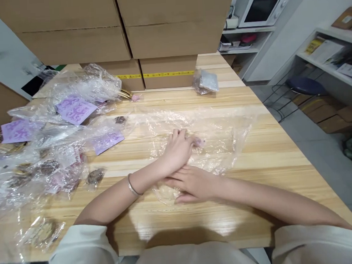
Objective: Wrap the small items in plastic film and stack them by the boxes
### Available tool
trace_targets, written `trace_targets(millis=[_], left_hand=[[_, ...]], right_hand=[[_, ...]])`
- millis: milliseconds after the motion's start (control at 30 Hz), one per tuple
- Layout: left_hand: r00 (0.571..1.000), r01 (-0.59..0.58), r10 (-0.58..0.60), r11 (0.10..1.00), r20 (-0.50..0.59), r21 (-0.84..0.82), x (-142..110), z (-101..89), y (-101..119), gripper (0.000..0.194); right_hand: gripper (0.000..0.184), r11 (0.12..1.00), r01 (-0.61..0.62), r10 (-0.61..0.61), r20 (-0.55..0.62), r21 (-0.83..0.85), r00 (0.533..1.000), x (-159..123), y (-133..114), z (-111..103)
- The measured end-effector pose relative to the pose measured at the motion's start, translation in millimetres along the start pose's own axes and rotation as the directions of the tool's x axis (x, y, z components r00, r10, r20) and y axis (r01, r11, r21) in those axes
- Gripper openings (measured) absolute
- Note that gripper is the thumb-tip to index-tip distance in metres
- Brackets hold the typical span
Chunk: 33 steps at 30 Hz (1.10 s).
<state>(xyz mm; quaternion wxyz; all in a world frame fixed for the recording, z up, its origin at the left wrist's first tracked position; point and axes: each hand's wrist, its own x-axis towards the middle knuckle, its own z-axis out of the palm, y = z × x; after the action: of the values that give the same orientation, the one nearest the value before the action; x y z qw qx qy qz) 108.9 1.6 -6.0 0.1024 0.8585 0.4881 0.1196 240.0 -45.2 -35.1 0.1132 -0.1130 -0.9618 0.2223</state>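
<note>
A large clear plastic bag or film [224,130] lies spread and wrinkled on the wooden table before me. My left hand [179,148], with a bangle on its wrist, presses down on the film, fingers apart and slightly bent. Beside its thumb is a small purplish spot, too blurred to name. My right hand [198,183] rests flat on the film's near part, fingers stretched to the left and partly under my left wrist. The forearms meet there, left hand farther from me.
Left of the film is a heap of clear plastic packets [62,157] with purple patterned cards [76,109]. A small wrapped dark item [96,177] lies closer. Cardboard boxes [171,71] stand stacked at the back, with a silvery packet [207,82] nearby. The table's right edge borders the floor.
</note>
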Motion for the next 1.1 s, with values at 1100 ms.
trace_targets(millis=[1100], left_hand=[[0.995, 0.068, -0.097, 0.791, -0.015, -0.608, -71.8, -20.2, -90.9, 0.038]], right_hand=[[0.037, 0.510, -0.683, 0.860, -0.313, 0.523, 0.402, -120.5, 70.0, -71.8]])
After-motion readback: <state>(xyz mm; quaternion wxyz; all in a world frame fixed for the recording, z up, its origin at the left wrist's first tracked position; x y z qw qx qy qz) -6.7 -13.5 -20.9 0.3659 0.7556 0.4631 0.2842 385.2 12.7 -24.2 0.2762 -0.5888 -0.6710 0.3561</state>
